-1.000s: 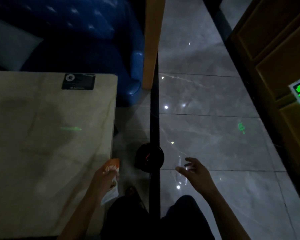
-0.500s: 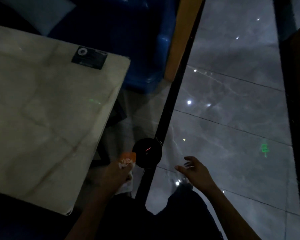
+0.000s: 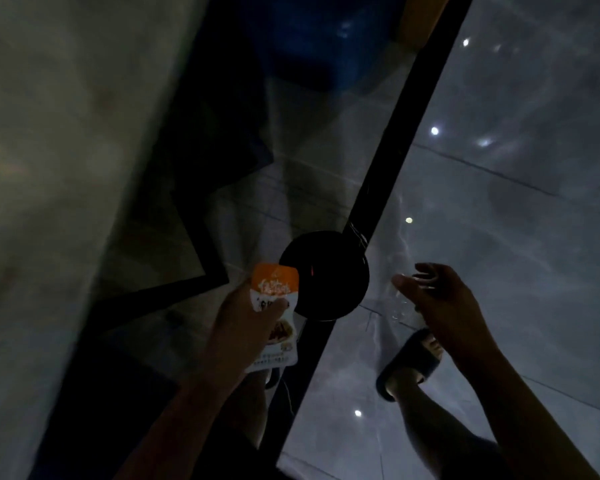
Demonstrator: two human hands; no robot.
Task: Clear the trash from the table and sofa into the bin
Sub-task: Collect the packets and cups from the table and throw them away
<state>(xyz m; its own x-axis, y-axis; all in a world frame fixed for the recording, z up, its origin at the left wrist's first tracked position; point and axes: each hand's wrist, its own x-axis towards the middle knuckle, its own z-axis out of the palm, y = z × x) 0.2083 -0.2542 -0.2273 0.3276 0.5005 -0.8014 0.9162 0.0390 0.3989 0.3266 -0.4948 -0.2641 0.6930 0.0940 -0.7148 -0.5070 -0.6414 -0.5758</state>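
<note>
Gripping snack packet [image 3: 275,308] (left hand [image 3: 246,327])

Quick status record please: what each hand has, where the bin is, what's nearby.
left hand: shut on snack packet, orange top, white lower part
right hand: fingers spread; appears to hold a clear plastic item, hard to tell
bin: round, dark, on floor just beyond packet
table: pale marble, left of view
lighting: very dim
</note>
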